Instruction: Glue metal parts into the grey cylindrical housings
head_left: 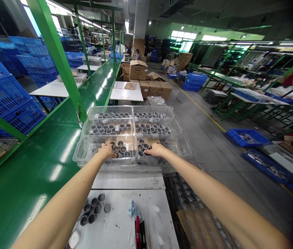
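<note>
Both arms reach forward into a clear plastic tray [105, 159] with compartments, which holds short grey open-topped cylinders like small cups. In the near left compartment my left hand [106, 151] curls around grey cups at the left of a small group. My right hand [155, 149] is in the near right compartment, its fingers closed against a grey cup [146, 152] at the side of another group. The fingers partly hide the cups they grip. Rows of grey cups [109, 131] fill much of the middle and far compartments.
Several loose grey cups [94, 202] stand on the white table [120, 218] nearest me, with a red-handled tool [137, 230] and a blue scrap [133, 209]. A green conveyor [66, 148] runs along the left. Blue crates [3, 93] and cardboard boxes [138, 71] stand farther off.
</note>
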Tool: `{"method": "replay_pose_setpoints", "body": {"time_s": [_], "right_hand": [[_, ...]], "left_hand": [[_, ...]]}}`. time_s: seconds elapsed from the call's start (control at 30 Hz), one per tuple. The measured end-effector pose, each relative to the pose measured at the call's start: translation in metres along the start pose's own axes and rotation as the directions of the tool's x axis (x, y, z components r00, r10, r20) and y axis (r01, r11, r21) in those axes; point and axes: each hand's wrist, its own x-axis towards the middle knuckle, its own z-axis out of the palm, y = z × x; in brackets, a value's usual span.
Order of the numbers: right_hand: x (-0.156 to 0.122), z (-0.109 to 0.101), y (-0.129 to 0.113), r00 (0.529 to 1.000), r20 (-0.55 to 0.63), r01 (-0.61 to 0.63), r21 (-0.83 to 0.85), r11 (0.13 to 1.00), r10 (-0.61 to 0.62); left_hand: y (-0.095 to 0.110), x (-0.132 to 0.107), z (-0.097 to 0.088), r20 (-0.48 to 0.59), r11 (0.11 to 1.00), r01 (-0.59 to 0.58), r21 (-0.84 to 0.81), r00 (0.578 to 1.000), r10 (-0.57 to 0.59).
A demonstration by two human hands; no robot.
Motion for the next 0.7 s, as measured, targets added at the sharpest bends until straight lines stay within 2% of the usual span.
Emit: {"method": "replay_pose_setpoints", "body": {"time_s": [0.13,0.43,0.57,0.7], "right_hand": [[-0.002,-0.003,-0.004,0.998,0.062,-0.027,-0.034,0.999,0.030],[-0.010,-0.007,-0.011,0.984,0.005,-0.176,-0.081,0.981,0.177],[-0.018,-0.017,-0.004,0.981,-0.023,-0.192,-0.096,0.977,0.190],[-0.024,-0.024,0.007,0.985,-0.045,-0.171,-0.083,0.982,0.167]], "left_hand": [[-0.005,0.004,0.002,-0.023,1.000,-0.004,-0.021,1.000,0.003],[-0.007,0.008,0.005,-0.028,0.999,0.015,-0.040,0.999,-0.016],[-0.008,0.003,0.000,-0.048,0.998,0.000,-0.060,0.999,-0.003],[-0.018,-0.005,-0.013,-0.069,0.997,-0.032,-0.074,0.997,0.026]]}}
